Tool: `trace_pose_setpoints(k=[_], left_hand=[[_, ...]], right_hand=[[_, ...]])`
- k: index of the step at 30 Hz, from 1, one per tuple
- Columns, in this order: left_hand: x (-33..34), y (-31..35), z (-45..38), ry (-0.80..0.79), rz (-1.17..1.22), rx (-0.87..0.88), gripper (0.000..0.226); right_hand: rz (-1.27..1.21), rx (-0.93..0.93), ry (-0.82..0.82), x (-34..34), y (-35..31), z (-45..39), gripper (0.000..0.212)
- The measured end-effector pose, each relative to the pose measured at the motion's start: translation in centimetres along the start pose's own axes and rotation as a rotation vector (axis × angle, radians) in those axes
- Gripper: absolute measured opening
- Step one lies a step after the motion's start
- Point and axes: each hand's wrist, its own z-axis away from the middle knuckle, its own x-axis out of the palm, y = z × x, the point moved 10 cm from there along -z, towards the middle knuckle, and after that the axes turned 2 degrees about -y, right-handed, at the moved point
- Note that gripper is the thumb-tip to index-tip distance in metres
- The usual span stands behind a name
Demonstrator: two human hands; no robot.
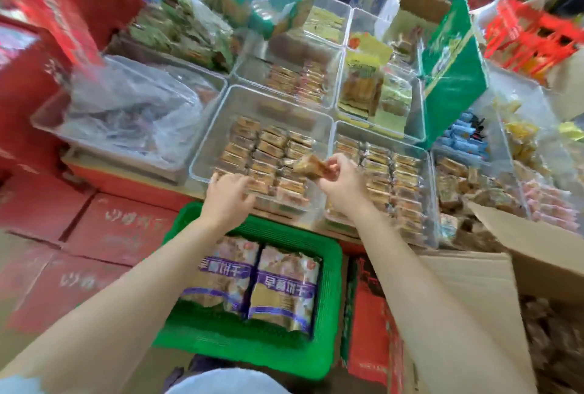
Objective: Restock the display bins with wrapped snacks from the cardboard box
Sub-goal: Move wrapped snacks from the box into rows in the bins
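A clear display bin (221, 112) in front of me holds rows of small brown wrapped snacks (268, 147). My right hand (339, 182) pinches one wrapped snack (311, 164) just above the bin's front right part. My left hand (229, 194) reaches over the bin's front rim, its fingers lying on the front row of packets; whether it grips one I cannot tell. The cardboard box (505, 267) stands open at my lower right, with brown wrapped snacks (556, 330) inside.
More clear bins of snacks surround the middle one, including a full bin (423, 156) to its right. A green basket (328, 267) with two large bags sits below my arms. Red cartons (94, 229) stack at left. A green box (452, 77) stands at the back right.
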Motion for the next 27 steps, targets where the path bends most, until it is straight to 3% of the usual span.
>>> trace_pose_setpoints(k=[3, 8, 15, 18, 25, 27], left_hand=[[2.2, -1.8, -1.0, -0.131, -0.196, 0.076, 0.044], [2.7, -2.0, -0.9, -0.121, -0.216, 0.108, 0.054], [3.2, -2.2, -0.9, -0.15, -0.274, 0.113, 0.06], [3.6, -2.3, -1.0, -0.148, -0.288, 0.109, 0.061], [3.1, -2.0, -0.9, -0.137, -0.322, 0.077, 0.063], [2.8, -1.1, -0.7, -0.147, -0.349, 0.039, 0.062]], right_hand=[[0.113, -0.018, 0.006, 2.5, -1.3, -1.8, 0.019], [0.306, 0.069, -0.03, 6.3, 0.3, -3.9, 0.024], [0.807, 0.064, -0.213, 10.0, 1.3, -5.4, 0.026], [0.813, 0.061, -0.203, 10.1, 1.2, -5.9, 0.039], [0.709, 0.026, -0.177, 9.5, 1.1, -5.3, 0.026], [0.597, -0.011, -0.101, 7.7, 1.1, -3.9, 0.025]])
